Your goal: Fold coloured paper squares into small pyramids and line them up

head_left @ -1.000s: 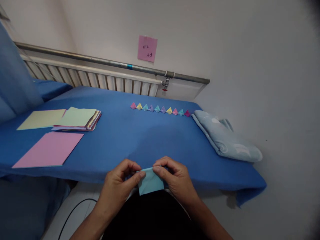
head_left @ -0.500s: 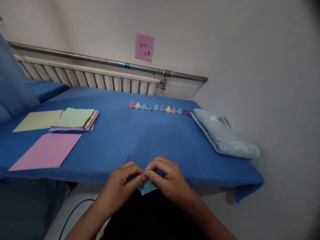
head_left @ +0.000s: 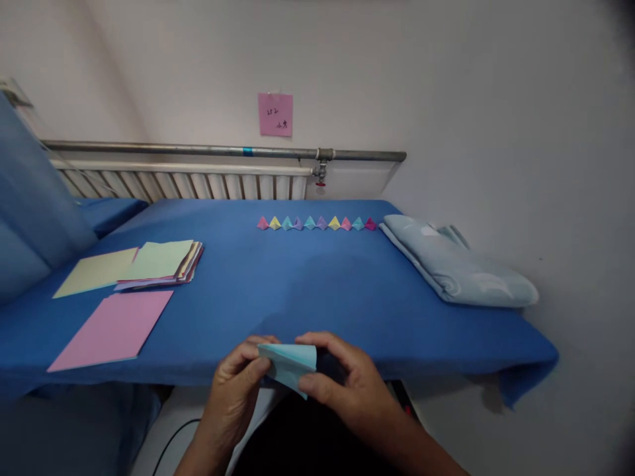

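A light blue sheet of folded paper [head_left: 292,363] is held up in front of me, just off the near edge of the table. My left hand [head_left: 239,380] pinches its left end between thumb and fingers. On the right side, the thumb of my right hand [head_left: 342,380] presses the lower edge while the fingers curl behind the upper corner. The paper looks partly folded, with a loose layer along its top. Farther back, a row of several small folded paper pieces [head_left: 310,223] in pink, yellow, blue and purple stretches across the blue cloth.
A blue cloth [head_left: 238,277] covers the table. To the left lie a stack of coloured paper [head_left: 157,259], yellow sheets [head_left: 94,272] and pink sheets [head_left: 114,327]. A folded light blue blanket [head_left: 446,264] rests at the right. Behind runs a radiator [head_left: 198,184] under a pipe [head_left: 173,150].
My hands have moved apart, and the blue paper between them has been turned and raised so more of it shows. The camera view has tilted and shifted slightly.
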Demonstrator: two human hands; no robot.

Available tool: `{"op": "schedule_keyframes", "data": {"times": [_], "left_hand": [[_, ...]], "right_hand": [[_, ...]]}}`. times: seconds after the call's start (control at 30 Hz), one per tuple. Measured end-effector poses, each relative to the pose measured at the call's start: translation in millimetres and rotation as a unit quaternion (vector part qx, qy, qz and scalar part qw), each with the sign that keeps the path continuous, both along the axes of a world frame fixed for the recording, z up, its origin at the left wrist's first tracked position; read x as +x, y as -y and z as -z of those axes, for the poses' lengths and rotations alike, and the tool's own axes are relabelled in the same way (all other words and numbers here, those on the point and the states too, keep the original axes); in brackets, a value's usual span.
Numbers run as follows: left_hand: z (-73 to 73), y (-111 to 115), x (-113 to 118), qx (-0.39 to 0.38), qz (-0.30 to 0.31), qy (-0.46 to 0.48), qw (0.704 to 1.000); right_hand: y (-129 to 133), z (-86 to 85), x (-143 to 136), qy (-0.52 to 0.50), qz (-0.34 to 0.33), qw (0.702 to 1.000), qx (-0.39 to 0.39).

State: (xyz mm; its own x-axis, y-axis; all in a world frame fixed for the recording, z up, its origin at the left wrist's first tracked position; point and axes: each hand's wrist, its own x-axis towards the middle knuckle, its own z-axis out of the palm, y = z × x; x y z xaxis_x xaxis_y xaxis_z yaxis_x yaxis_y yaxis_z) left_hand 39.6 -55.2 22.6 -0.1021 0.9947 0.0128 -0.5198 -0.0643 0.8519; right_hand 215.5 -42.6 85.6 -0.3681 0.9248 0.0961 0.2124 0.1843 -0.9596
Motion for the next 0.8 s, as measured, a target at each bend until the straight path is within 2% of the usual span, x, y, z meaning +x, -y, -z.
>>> {"op": "schedule_keyframes", "data": {"times": [0.13, 0.23, 0.37, 0.47, 0.63, 0.8], "left_hand": [[3.3, 0.0, -2.8, 0.013, 0.032, -0.026, 0.999], [0.6, -0.1, -10.5, 0.057, 0.059, -0.120, 0.989], [-14.7, 2.1, -19.7, 0.149, 0.031, -0.287, 0.946], [-27.0, 4.4, -21.1, 0.217, 0.009, -0.366, 0.905], [-36.7, 7.6, -19.6, 0.274, -0.009, -0.417, 0.866], [-37.2, 7.7, -18.5, 0.254, -0.012, -0.417, 0.873]], "right_hand": [[-2.6, 2.1, -1.9, -0.021, 0.011, 0.998, 0.064], [-3.5, 1.3, 0.5, -0.009, 0.009, 0.990, 0.141], [-3.6, -0.4, 3.1, 0.022, -0.006, 0.975, 0.220], [-4.3, -0.6, 3.3, 0.037, -0.016, 0.965, 0.261], [-3.6, -0.2, 4.2, 0.033, -0.028, 0.954, 0.297], [-2.3, 2.0, 7.8, 0.008, -0.017, 0.953, 0.303]]}}
